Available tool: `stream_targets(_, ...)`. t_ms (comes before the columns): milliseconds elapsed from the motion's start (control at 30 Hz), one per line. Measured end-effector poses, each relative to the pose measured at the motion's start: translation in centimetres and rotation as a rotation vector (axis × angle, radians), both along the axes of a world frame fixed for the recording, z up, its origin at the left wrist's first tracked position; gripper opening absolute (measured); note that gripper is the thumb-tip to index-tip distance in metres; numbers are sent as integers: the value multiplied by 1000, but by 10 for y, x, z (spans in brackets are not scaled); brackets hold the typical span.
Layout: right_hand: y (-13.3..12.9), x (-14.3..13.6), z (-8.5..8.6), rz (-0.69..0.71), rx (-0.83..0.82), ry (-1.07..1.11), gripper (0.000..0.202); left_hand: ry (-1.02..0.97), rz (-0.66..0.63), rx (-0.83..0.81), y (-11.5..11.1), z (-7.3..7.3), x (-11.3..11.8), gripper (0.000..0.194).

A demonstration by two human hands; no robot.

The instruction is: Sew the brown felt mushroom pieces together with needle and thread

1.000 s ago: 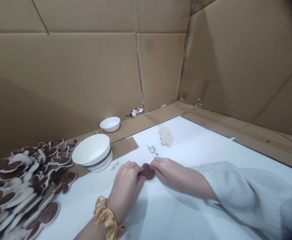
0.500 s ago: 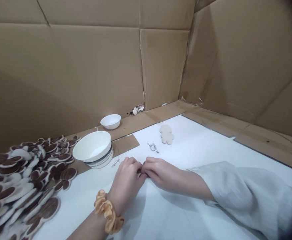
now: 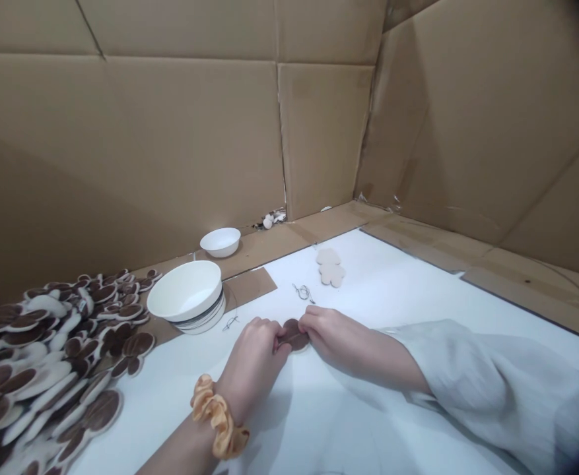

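Observation:
Between my two hands is a brown fabric piece (image 3: 296,336) with a pale edge, just above or on the white board. My left hand (image 3: 255,353), with an orange scrunchie (image 3: 220,415) on its wrist, pinches the piece's left side. The fingertips of my right hand (image 3: 336,335) close on its right side; a pale, loose sleeve covers that forearm. Any needle or thread at the fingertips is too small to make out. Just beyond the hands lie a small tangle of dark thread (image 3: 303,292) and a pale, cloud-shaped piece (image 3: 330,267).
At left spreads a heap of brown pieces with white edges (image 3: 96,409). A white bowl (image 3: 185,290) stands on a stack ringed by dark lines, with a smaller white bowl (image 3: 220,242) behind. Another thread bit (image 3: 230,322) lies nearby. Cardboard walls (image 3: 170,145) enclose the white board (image 3: 393,284).
My hands have drawn slightly apart, the right one to the right. More of the brown fabric piece shows between them now. The view has shifted a little.

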State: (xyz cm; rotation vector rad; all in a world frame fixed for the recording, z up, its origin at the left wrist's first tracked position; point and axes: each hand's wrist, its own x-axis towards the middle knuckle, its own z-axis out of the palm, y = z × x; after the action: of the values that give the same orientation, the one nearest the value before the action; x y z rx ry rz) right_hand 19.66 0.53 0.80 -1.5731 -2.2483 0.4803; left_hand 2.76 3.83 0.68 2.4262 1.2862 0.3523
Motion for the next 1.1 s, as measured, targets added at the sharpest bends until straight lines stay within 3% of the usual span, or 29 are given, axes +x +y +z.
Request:
stream_targets(267, 2, 3, -2, 12, 7, -5, 21, 3, -1, 74, 0, 0, 3, 17)
stream_targets(800, 12, 9, -17, 4, -19, 295, 19, -77, -81, 240, 9, -12, 3, 18)
stream_targets(967, 12, 10, -16, 18, -124, 377, 7, -152, -73, 279, 10, -23, 1, 14)
stream_targets(1100, 13, 12, -14, 31, -199, 452, 22, -201, -97, 346, 10, -29, -2, 13)
